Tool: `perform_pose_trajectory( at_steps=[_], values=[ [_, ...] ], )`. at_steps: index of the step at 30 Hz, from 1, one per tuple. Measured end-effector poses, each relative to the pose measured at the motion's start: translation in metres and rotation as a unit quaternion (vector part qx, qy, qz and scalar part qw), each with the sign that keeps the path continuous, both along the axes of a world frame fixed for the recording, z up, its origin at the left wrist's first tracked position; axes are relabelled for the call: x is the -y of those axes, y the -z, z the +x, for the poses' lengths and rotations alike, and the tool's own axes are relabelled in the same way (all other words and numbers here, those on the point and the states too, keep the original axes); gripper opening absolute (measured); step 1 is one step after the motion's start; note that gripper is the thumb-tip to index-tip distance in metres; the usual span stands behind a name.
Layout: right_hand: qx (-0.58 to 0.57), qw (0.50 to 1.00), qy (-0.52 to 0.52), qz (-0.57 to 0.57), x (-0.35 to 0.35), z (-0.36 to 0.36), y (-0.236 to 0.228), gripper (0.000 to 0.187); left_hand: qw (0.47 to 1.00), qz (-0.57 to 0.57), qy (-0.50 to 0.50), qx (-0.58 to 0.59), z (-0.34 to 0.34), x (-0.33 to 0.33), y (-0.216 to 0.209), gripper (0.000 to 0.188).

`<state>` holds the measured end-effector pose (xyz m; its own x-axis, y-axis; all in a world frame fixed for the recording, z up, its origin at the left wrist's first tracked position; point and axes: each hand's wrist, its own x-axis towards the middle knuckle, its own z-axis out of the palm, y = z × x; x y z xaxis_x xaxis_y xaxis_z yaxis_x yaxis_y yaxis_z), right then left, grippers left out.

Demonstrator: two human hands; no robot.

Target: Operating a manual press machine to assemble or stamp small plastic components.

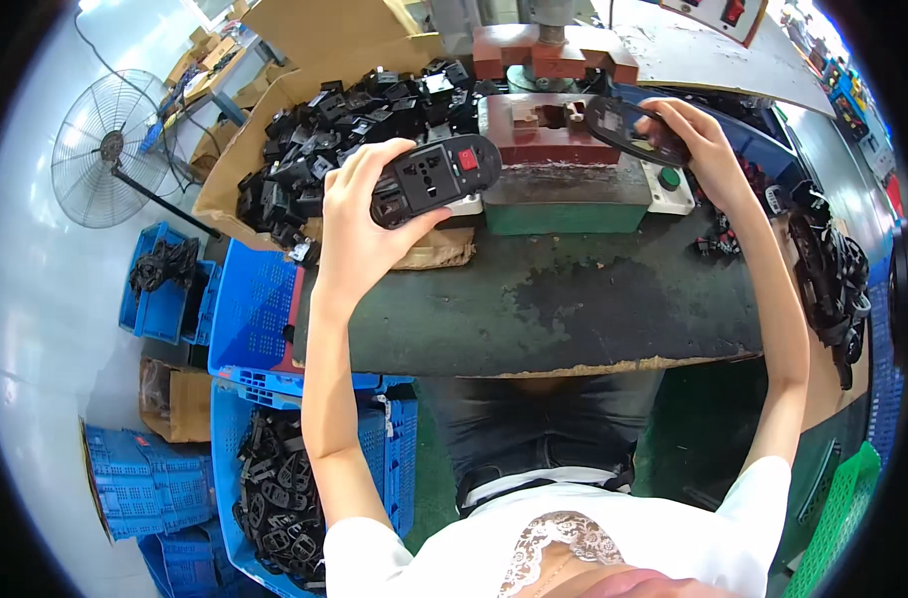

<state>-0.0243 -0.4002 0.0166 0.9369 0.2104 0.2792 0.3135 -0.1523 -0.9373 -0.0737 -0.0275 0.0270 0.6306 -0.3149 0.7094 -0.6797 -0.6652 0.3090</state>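
Observation:
My left hand (359, 224) grips a black power socket (429, 177) with rounded ends, its face with socket holes and a red switch turned up. Fingers wrap its far edge and the thumb its near edge. My right hand (701, 140) is closed on a black oval frame (638, 130), held tilted by its right end. Both pieces are raised in front of a press; its dark red fixture block (548, 149) sits on a green base (565, 204) between my hands. The red press head (555, 52) stands above the block, apart from it.
A cardboard box (215, 189) heaped with black plastic parts (364, 120) stands at the far left. Green buttons (668, 178) flank the press. Black cables (830, 269) lie at right. A blue crate (225, 439) of black frames sits low left, near a standing fan (112, 147).

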Motion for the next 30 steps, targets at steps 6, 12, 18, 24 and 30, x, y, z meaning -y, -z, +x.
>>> perform_pose_trajectory(
  at_steps=[6,12,18,24,30],
  values=[
    [-0.109,0.984,-0.071,0.125,-0.044,0.025,-0.008,0.029,1.000,0.013,-0.017,0.016,-0.006,-0.018,0.001,0.058],
    [-0.047,0.990,-0.132,-0.011,-0.054,0.001,-0.017,0.037,0.999,0.007,-0.020,0.028,-0.010,-0.024,0.003,0.058],
    [0.127,0.941,-0.022,-0.312,-0.071,-0.005,-0.024,0.030,0.999,0.015,-0.029,0.022,-0.013,-0.026,0.000,0.057],
    [0.352,0.822,-0.022,-0.447,-0.072,-0.016,-0.022,0.042,0.998,0.055,-0.029,0.024,-0.015,-0.031,0.004,0.057],
    [0.344,0.713,-0.040,-0.610,-0.059,-0.010,-0.021,0.043,0.996,0.074,-0.047,0.003,-0.017,-0.040,0.008,0.055]
  ],
)
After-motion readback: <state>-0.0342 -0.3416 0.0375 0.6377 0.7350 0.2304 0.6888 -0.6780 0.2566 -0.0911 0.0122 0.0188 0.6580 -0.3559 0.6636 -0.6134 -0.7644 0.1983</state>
